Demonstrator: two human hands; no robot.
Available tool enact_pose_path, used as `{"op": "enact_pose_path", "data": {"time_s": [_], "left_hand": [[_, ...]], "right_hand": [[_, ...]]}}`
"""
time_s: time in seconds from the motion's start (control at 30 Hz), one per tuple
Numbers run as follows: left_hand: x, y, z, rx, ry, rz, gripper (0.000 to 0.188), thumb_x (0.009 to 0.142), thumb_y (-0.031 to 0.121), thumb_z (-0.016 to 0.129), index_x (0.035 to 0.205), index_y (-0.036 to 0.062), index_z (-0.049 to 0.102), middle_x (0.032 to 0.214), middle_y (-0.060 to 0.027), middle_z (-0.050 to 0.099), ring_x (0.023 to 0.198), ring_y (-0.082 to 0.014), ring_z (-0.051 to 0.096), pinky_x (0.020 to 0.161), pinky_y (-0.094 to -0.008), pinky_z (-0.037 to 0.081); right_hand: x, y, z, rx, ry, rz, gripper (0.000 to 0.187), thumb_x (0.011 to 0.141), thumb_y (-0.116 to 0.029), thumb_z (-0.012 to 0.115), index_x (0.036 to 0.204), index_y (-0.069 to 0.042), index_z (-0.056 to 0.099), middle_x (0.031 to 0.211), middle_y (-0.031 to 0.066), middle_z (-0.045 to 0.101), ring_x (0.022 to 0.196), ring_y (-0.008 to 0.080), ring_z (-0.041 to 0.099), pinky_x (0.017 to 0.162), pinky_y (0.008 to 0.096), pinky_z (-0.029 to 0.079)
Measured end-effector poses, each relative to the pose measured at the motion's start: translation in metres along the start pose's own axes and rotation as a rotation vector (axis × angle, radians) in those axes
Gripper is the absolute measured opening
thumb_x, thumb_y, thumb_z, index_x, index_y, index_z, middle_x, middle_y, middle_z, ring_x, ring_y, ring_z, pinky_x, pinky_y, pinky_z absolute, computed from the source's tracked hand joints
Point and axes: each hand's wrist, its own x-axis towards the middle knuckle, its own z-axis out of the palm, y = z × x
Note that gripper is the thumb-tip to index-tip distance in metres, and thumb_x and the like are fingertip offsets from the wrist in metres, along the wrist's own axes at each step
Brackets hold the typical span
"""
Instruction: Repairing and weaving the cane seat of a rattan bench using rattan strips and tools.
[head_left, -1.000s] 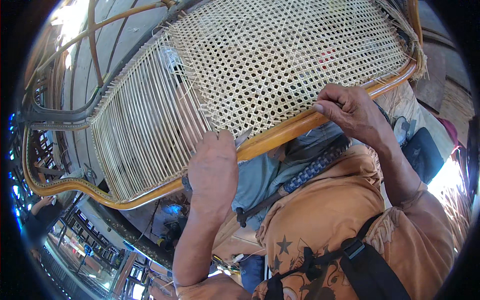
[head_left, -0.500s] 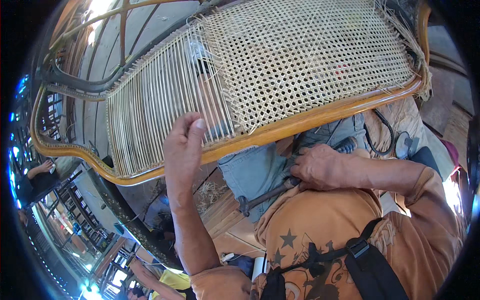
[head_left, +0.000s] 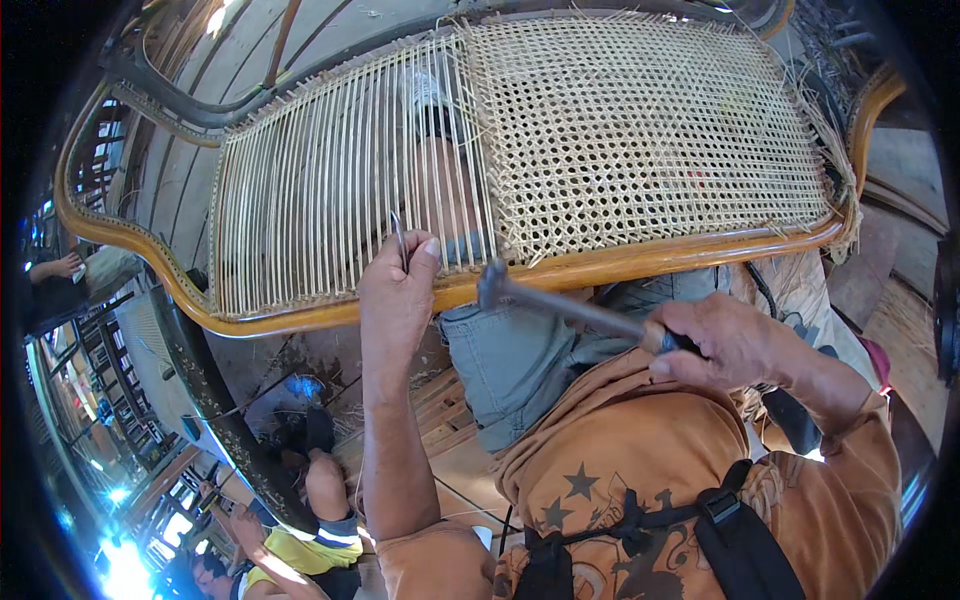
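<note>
A wooden chair frame (head_left: pixel 590 269) lies across my lap with cane work in it. Tight open-hole cane weave (head_left: pixel 640 140) fills its right part, and single parallel cane strands (head_left: pixel 300 200) span the left part. My left hand (head_left: pixel 398 295) is closed at the near rail, over the strands, with a thin pointed metal spike (head_left: pixel 400 238) between thumb and fingers. The spike's lower end is hidden in the hand. My right hand (head_left: pixel 725 345) grips a hammer (head_left: pixel 575 308) by its handle. Its head hovers by the near rail, right of my left hand, apart from it.
Loose cane ends (head_left: pixel 840 190) hang at the frame's right end. A dark curved frame part (head_left: pixel 230 420) stands to the lower left. A person in a yellow top (head_left: pixel 320 550) sits beyond it, and another person's hand (head_left: pixel 65 265) shows at the far left.
My right hand has lifted the hammer from my lap toward the near rail. The metal spike now shows in my left hand. The view has shifted slightly over the chair frame.
</note>
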Motion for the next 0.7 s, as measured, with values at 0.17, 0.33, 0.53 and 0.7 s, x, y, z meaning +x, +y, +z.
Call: {"op": "enact_pose_path", "data": {"time_s": [0.17, 0.33, 0.53, 0.7], "left_hand": [[0.0, 0.0, 0.002, 0.028, 0.008, -0.029, 0.021, 0.089, 0.017, 0.055, 0.093, -0.0031, 0.059, 0.074, -0.0031, 0.056, 0.067, -0.0079, 0.048, 0.062, -0.0237, 0.041], [0.001, 0.005, 0.003, 0.044, -0.006, -0.01, 0.022, 0.089, 0.017, 0.055, 0.094, -0.0034, 0.059, 0.075, -0.0039, 0.057, 0.068, -0.0078, 0.048, 0.063, -0.0237, 0.042], [0.001, 0.008, 0.0, 0.11, -0.03, -0.013, 0.021, 0.088, 0.017, 0.055, 0.094, -0.0031, 0.059, 0.077, -0.0047, 0.058, 0.068, -0.0082, 0.049, 0.065, -0.0235, 0.042], [0.004, 0.028, 0.01, 0.389, -0.025, 0.081, 0.018, 0.084, 0.015, 0.058, 0.093, -0.0006, 0.061, 0.078, -0.0102, 0.061, 0.067, -0.0168, 0.056, 0.066, -0.0286, 0.045]], "right_hand": [[0.007, 0.008, 0.009, -0.142, 0.207, 0.003, 0.03, 0.084, -0.031, 0.058, 0.087, -0.003, 0.049, 0.069, 0.0183, 0.056, 0.064, 0.038, 0.057, 0.057, 0.045, 0.046], [0.009, 0.016, 0.015, -0.206, 0.226, 0.14, 0.028, 0.085, -0.03, 0.057, 0.087, -0.003, 0.048, 0.072, 0.0175, 0.058, 0.066, 0.037, 0.058, 0.057, 0.0441, 0.047], [0.004, 0.007, 0.015, -0.166, 0.278, 0.051, 0.026, 0.084, -0.029, 0.057, 0.087, -0.005, 0.048, 0.076, 0.0158, 0.06, 0.068, 0.0353, 0.059, 0.056, 0.0437, 0.047], [0.006, 0.028, 0.024, -0.272, 0.319, 0.091, 0.025, 0.079, -0.028, 0.062, 0.089, -0.008, 0.051, 0.072, 0.0105, 0.057, 0.064, 0.031, 0.059, 0.053, 0.0399, 0.047]]}}
